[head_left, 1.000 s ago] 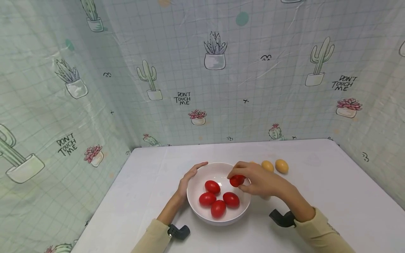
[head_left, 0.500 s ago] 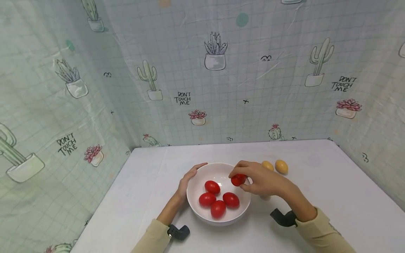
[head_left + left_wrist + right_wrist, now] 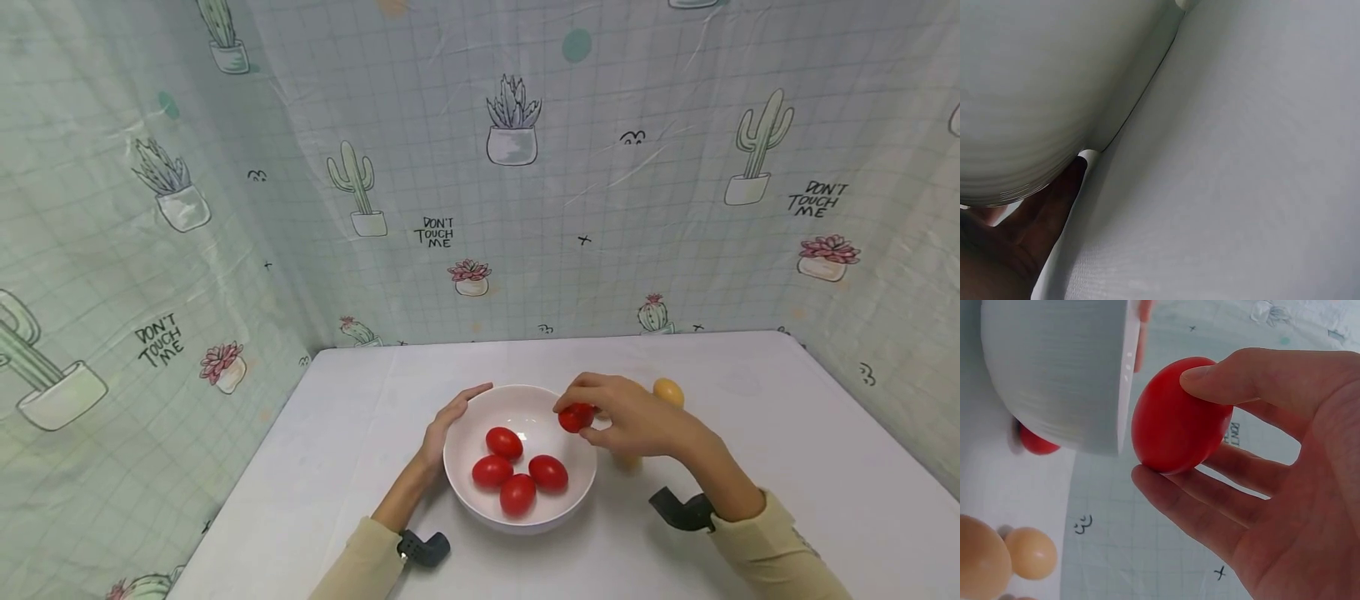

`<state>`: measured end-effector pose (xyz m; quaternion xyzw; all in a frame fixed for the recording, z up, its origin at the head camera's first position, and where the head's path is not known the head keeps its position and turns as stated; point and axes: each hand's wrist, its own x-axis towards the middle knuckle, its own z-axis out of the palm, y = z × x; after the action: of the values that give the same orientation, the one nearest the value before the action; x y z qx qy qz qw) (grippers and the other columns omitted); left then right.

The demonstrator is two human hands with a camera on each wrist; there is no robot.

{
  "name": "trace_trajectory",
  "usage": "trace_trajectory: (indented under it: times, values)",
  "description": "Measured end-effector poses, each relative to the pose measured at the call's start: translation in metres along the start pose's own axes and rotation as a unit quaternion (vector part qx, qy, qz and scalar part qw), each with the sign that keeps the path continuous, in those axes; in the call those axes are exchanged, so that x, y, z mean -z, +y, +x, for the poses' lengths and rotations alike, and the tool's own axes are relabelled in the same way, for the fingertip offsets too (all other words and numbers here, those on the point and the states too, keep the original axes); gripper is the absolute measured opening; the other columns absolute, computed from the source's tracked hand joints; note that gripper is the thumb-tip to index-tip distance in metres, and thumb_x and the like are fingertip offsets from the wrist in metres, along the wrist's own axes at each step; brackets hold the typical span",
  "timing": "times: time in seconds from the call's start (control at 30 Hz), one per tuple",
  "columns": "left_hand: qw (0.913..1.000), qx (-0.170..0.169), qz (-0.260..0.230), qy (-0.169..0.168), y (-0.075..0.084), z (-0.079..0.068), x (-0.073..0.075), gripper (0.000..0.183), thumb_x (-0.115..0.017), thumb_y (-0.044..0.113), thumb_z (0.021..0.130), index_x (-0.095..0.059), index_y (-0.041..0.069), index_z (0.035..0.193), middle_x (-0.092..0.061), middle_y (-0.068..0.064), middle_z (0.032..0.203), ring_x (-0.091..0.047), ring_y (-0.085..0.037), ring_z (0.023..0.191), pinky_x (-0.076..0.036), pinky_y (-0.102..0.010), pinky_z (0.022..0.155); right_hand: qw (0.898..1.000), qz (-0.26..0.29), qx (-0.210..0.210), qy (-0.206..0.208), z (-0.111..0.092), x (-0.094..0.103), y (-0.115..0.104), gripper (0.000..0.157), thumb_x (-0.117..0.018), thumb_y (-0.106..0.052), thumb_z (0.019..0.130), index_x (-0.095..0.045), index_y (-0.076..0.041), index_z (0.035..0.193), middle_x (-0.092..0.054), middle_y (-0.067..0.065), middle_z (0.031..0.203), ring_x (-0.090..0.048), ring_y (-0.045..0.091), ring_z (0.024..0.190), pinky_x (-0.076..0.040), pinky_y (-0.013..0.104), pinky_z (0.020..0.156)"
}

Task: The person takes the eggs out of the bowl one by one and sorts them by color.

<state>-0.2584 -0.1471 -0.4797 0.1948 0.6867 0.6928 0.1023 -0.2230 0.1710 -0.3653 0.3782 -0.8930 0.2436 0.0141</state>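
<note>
In the head view, a white bowl (image 3: 525, 407) stands on the white bench (image 3: 367, 433), with four red eggs (image 3: 492, 472) clustered in its near half. The left hand (image 3: 442, 429) rests along the bowl's left side, its fingers extended and touching the wall. The right hand (image 3: 641, 415) pinches a fifth egg, the red one (image 3: 575, 417), at the bowl's right far rim. To the right, a yellow egg (image 3: 668, 392) lies on the bench, partly behind that hand.

In the left wrist view, the thumb side of the left hand meets the bowl's outer wall.

In the right wrist view, the held egg is grasped between thumb and fingers, above the rim level. Tan eggs (image 3: 1033, 553) and a partly hidden red egg (image 3: 1036, 440) lie on the bench beside the bowl.
</note>
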Motion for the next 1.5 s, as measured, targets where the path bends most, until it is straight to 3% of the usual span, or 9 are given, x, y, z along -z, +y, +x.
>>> trace_trajectory:
  times: [0.13,0.33,0.5,0.93,1.17,1.5]
  values:
    - [1.0,-0.002,0.008,-0.002,0.0,0.001,0.0,0.056,-0.014,0.034,0.111,-0.036,0.021,0.161,-0.039,-0.01,0.165,-0.05,-0.033,0.145,-0.051,-0.029,0.11,1.0,0.011,-0.012,0.007,-0.004,0.008,0.006,0.037,-0.071,-0.004,0.087,-0.073,-0.018,0.121,-0.068,-0.005,0.115,-0.066,0.012,0.101,-0.063,0.032,0.082]
    - [0.9999,-0.003,0.013,-0.002,0.002,0.002,-0.001,0.055,-0.014,0.035,0.111,-0.036,0.025,0.161,-0.033,-0.008,0.169,-0.043,-0.036,0.15,-0.047,-0.036,0.115,0.999,0.013,-0.029,0.028,-0.013,0.022,0.021,0.035,-0.072,-0.005,0.087,-0.072,-0.021,0.119,-0.069,-0.005,0.117,-0.066,0.014,0.102,-0.061,0.027,0.081]
    - [0.9998,0.004,0.018,0.007,0.002,0.002,-0.003,0.055,-0.015,0.034,0.111,-0.039,0.026,0.16,-0.034,-0.006,0.169,-0.044,-0.034,0.15,-0.048,-0.036,0.115,0.998,0.04,-0.038,0.023,-0.021,0.03,0.038,0.034,-0.073,-0.004,0.087,-0.072,-0.015,0.119,-0.07,0.0,0.115,-0.067,0.019,0.104,-0.065,0.036,0.084]
    - [0.9997,0.009,0.013,0.017,0.001,0.001,-0.002,0.055,-0.016,0.034,0.111,-0.044,0.024,0.157,-0.042,-0.002,0.164,-0.05,-0.03,0.146,-0.052,-0.028,0.109,0.988,0.054,-0.143,-0.025,-0.038,0.046,0.071,0.036,-0.078,-0.026,0.091,-0.069,-0.015,0.123,-0.071,0.007,0.118,-0.065,0.023,0.106,-0.064,0.038,0.083]
    - [0.9998,0.0,0.015,0.01,0.0,0.001,0.0,0.056,-0.014,0.033,0.112,-0.041,0.018,0.159,-0.037,-0.008,0.167,-0.05,-0.029,0.145,-0.051,-0.028,0.11,0.983,0.045,-0.176,-0.011,-0.048,0.057,0.081,0.039,-0.076,-0.026,0.091,-0.067,-0.012,0.126,-0.07,0.012,0.119,-0.065,0.028,0.107,-0.064,0.041,0.08]
    - [0.9999,0.007,-0.007,0.008,0.001,0.002,0.0,0.056,-0.014,0.031,0.111,-0.041,0.019,0.158,-0.043,-0.008,0.163,-0.054,-0.024,0.141,-0.051,-0.027,0.109,0.98,0.04,-0.194,0.009,-0.064,0.07,0.096,0.04,-0.074,-0.024,0.093,-0.065,-0.007,0.127,-0.069,0.015,0.118,-0.066,0.03,0.106,-0.063,0.042,0.078]
